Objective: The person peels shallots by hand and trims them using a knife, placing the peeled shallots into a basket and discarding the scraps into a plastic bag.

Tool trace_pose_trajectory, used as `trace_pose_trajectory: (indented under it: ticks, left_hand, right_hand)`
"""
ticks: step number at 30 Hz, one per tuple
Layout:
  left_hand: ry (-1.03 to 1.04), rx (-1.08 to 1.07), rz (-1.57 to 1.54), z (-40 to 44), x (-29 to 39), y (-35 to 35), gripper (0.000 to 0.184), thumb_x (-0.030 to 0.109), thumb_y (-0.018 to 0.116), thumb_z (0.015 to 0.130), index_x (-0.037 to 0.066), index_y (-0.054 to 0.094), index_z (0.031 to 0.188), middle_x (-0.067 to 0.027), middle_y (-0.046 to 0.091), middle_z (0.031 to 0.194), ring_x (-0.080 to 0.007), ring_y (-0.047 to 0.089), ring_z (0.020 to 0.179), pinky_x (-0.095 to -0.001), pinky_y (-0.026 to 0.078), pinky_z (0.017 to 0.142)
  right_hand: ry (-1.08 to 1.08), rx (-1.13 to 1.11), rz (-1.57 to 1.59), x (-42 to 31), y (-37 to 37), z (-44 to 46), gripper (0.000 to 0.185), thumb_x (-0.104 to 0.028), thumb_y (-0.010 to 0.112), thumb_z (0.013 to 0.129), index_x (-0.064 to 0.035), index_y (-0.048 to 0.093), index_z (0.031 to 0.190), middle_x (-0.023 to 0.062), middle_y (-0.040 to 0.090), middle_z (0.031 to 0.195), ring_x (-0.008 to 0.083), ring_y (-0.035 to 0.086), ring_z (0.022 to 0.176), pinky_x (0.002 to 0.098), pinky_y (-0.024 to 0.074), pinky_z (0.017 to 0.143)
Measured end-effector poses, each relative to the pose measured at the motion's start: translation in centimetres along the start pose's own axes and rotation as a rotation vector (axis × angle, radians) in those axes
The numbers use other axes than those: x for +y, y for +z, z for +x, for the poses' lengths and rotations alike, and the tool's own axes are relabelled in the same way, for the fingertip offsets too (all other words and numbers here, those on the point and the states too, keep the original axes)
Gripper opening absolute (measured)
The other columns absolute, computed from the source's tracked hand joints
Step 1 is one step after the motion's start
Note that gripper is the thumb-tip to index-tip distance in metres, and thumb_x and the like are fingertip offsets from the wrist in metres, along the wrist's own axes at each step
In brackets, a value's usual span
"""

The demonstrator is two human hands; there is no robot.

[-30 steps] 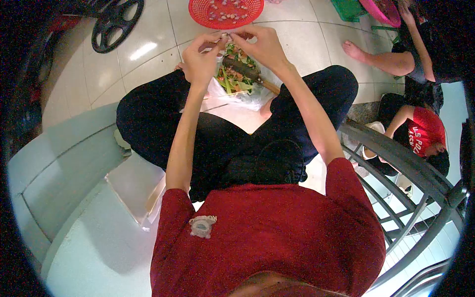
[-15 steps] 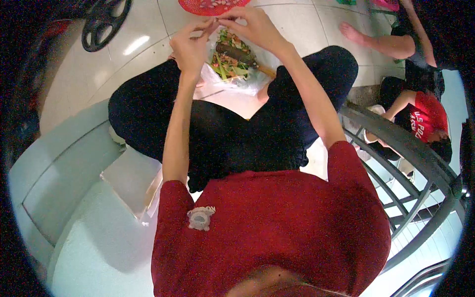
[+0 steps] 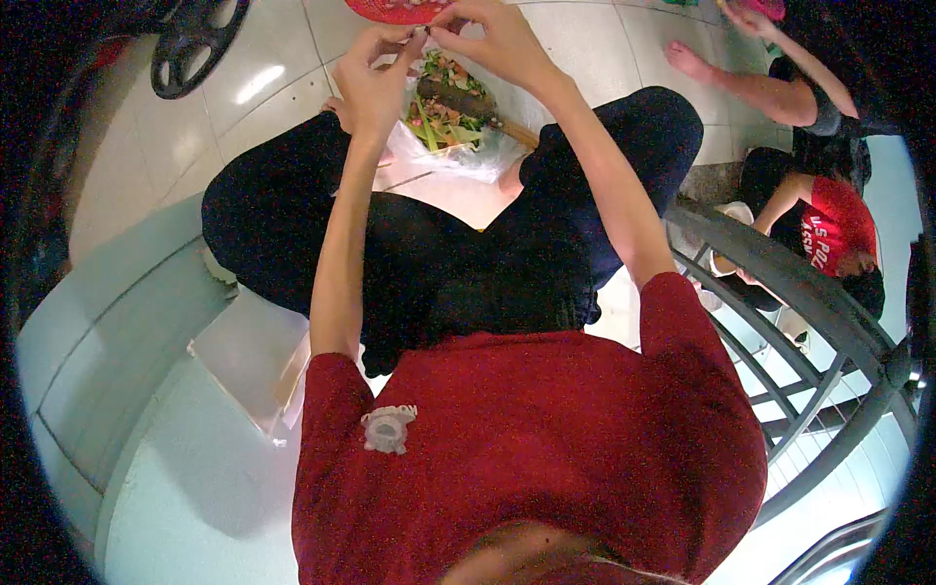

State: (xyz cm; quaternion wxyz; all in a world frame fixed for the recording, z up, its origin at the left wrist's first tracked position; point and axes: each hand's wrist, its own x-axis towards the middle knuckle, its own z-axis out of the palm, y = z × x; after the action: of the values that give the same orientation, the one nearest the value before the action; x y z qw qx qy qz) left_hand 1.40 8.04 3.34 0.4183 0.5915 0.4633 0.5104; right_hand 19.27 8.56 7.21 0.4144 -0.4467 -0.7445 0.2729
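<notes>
My left hand is closed in a pinch, with a small pale piece at its fingertips; it may be a clove, but it is too small to tell. Close against it, my right hand pinches with thumb and forefinger, and what lies between them is too small to make out. Below both hands lies an opened clear plastic bag holding green and brownish vegetable scraps. Just beyond my fingertips, a red basket with small pale pieces in it is cut off by the top edge.
Crossed legs in dark trousers frame the bag on the tiled floor. A grey metal railing runs along the right. Past it sits a person in a red shirt; another person's bare leg reaches in. A black wheel-shaped object is upper left.
Both hands have shifted slightly up, still pinching close together. The pale piece now shows at the left fingertips. At upper right, another person's hand has come into view near a pink object.
</notes>
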Motion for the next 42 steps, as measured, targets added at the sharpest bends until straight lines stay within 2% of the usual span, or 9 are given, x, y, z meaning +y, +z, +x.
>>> trace_pose_trajectory:
  ticks: [2, 5, 7, 15, 17, 27, 30, 38, 42]
  left_hand:
    - [-0.032, 0.005, -0.045, 0.0, 0.0, -0.1, 0.017, 0.012, 0.076, 0.086, -0.001, 0.069, 0.095, -0.0085, 0.071, 0.09, -0.0165, 0.069, 0.076, -0.0283, 0.058, 0.057]
    - [-0.034, -0.022, -0.118, 0.2, -0.1, -0.4, 0.017, 0.011, 0.074, 0.088, -0.002, 0.067, 0.097, -0.0097, 0.07, 0.091, -0.0174, 0.07, 0.076, -0.0285, 0.057, 0.056]
    - [-0.117, 0.017, -0.2, 0.0, 0.7, -0.3, 0.013, 0.005, 0.073, 0.087, -0.001, 0.066, 0.096, -0.0083, 0.07, 0.091, -0.0154, 0.07, 0.076, -0.0263, 0.056, 0.057]
    - [-0.087, 0.002, -0.003, -0.2, 0.7, -0.4, 0.014, 0.007, 0.072, 0.088, -0.003, 0.067, 0.096, -0.0122, 0.071, 0.091, -0.0185, 0.071, 0.075, -0.0291, 0.058, 0.056]
    - [-0.081, 0.004, 0.039, -0.4, 0.8, -0.4, 0.01, 0.01, 0.072, 0.088, 0.002, 0.071, 0.094, -0.0071, 0.073, 0.091, -0.0129, 0.07, 0.078, -0.0246, 0.053, 0.059]
    - [0.06, 0.004, 0.231, -0.5, 0.4, -0.3, 0.009, 0.012, 0.072, 0.087, 0.006, 0.073, 0.093, -0.0078, 0.074, 0.093, -0.0171, 0.07, 0.079, -0.0298, 0.052, 0.06]
    - [0.074, -0.03, 0.241, -0.5, 0.5, -0.3, 0.009, 0.01, 0.071, 0.089, 0.002, 0.07, 0.095, -0.0079, 0.072, 0.101, -0.0152, 0.069, 0.075, -0.0281, 0.057, 0.061]
    - [-0.082, 0.035, 0.041, -0.3, 1.4, -0.1, 0.015, 0.011, 0.068, 0.092, -0.002, 0.065, 0.099, -0.009, 0.068, 0.088, -0.0127, 0.064, 0.067, -0.0273, 0.056, 0.056]
    - [-0.05, 0.073, -0.122, 0.2, 1.2, -0.6, 0.014, 0.011, 0.066, 0.094, -0.001, 0.064, 0.101, -0.008, 0.067, 0.085, -0.012, 0.062, 0.064, -0.0271, 0.056, 0.054]
  right_hand:
    - [0.022, 0.001, -0.004, 0.0, 0.0, 0.0, 0.012, -0.013, 0.069, 0.085, -0.001, 0.071, 0.089, 0.0097, 0.069, 0.078, 0.0201, 0.067, 0.072, 0.0332, 0.0512, 0.068]
    - [0.026, -0.012, -0.002, 0.3, 0.1, -0.2, 0.02, -0.015, 0.071, 0.085, -0.0024, 0.068, 0.099, 0.0112, 0.069, 0.087, 0.0203, 0.068, 0.076, 0.0338, 0.0532, 0.07]
    - [0.073, 0.012, -0.144, 0.7, 0.4, -0.5, 0.024, -0.025, 0.068, 0.09, -0.0064, 0.073, 0.105, 0.0102, 0.073, 0.095, 0.0225, 0.069, 0.085, 0.0336, 0.0523, 0.078]
    - [0.03, -0.046, -0.189, 2.1, 1.2, -1.0, 0.023, -0.023, 0.067, 0.091, -0.0064, 0.073, 0.107, 0.0091, 0.073, 0.095, 0.0216, 0.068, 0.083, 0.0328, 0.0522, 0.076]
    - [0.001, -0.027, -0.19, 2.1, 1.3, -1.1, 0.022, -0.022, 0.067, 0.091, -0.0062, 0.073, 0.106, 0.0092, 0.073, 0.094, 0.0214, 0.068, 0.082, 0.0324, 0.0522, 0.075]
    - [0.23, -0.061, 0.053, 1.5, 1.0, -1.4, 0.022, -0.022, 0.069, 0.09, -0.0039, 0.074, 0.102, 0.0055, 0.073, 0.084, 0.0131, 0.068, 0.075, 0.0287, 0.0522, 0.073]
    - [0.27, -0.047, 0.067, 1.3, 1.1, -1.4, 0.022, -0.022, 0.07, 0.089, -0.0034, 0.074, 0.101, 0.0052, 0.073, 0.084, 0.0122, 0.067, 0.075, 0.028, 0.0519, 0.073]
    - [0.238, -0.002, 0.069, 1.0, 1.1, -0.8, 0.02, -0.02, 0.07, 0.088, -0.0023, 0.074, 0.096, 0.0042, 0.072, 0.082, 0.0113, 0.065, 0.074, 0.0274, 0.0509, 0.074]
    - [0.23, 0.019, -0.033, 1.2, 1.0, -0.6, 0.02, -0.021, 0.07, 0.088, -0.0032, 0.074, 0.096, 0.0039, 0.072, 0.085, 0.0109, 0.064, 0.077, 0.0274, 0.0506, 0.075]
